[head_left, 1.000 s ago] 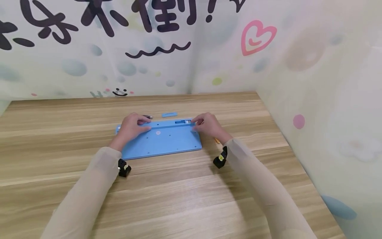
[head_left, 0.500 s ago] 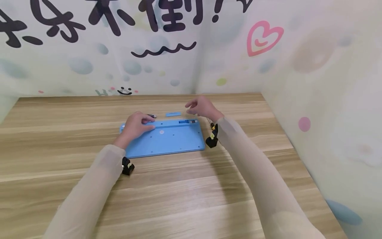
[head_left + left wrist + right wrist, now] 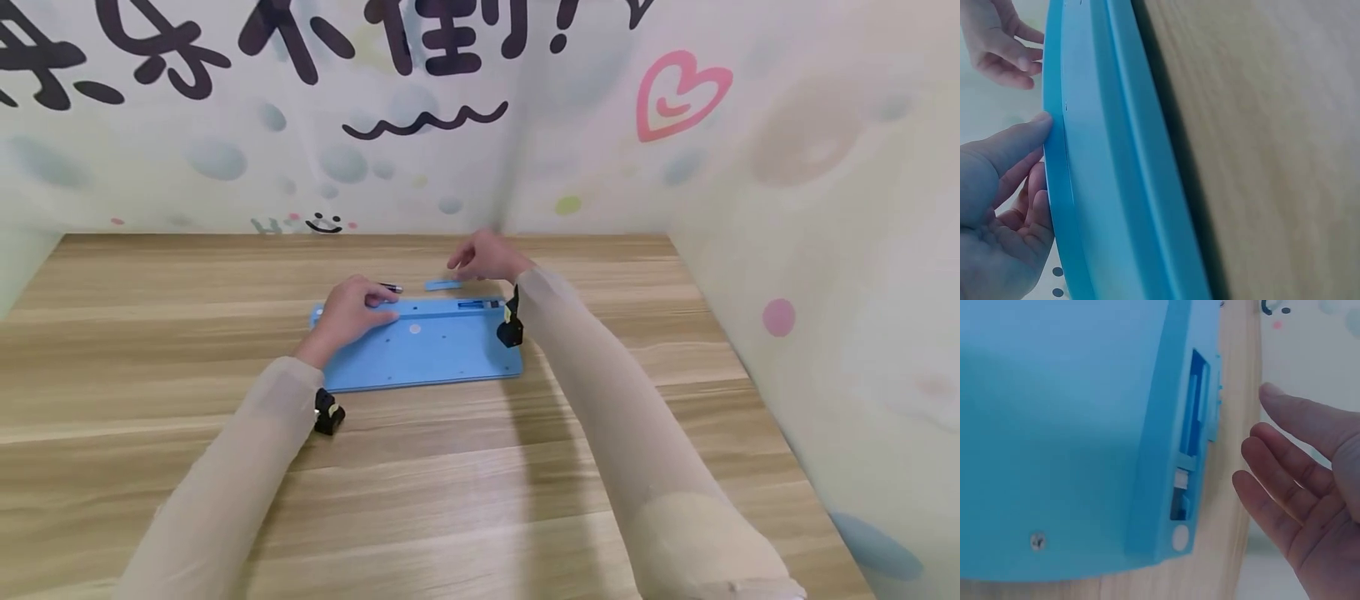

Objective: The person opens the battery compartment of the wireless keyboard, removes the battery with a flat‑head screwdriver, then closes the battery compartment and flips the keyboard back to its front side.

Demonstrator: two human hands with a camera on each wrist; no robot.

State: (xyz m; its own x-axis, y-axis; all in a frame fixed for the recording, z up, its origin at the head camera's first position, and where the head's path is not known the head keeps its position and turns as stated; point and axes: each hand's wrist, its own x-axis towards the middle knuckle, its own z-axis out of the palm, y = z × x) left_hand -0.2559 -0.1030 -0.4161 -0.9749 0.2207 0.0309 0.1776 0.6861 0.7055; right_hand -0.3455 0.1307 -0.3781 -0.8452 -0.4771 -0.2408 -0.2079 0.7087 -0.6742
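Note:
A light-blue keyboard lies underside up on the wooden table, its raised bar along the far side. At the bar's right end is an uncovered battery slot; its contents are hard to make out. My left hand holds the keyboard's far edge, thumb on the near side and fingers curled behind, as the left wrist view shows. Beyond the slot, my right hand hovers with loosely bent fingers and nothing in them. Close under it lies a small blue battery cover, apart from the keyboard.
A dark pen-like stick with a silvery end lies behind the keyboard, partly hidden by the left hand. A printed wall hanging rises at the table's back edge, and another pale wall borders the right side.
My right hand has left the slot's right end and moved back and leftward to the battery cover. The left hand stays on the keyboard. The head view has shifted slightly.

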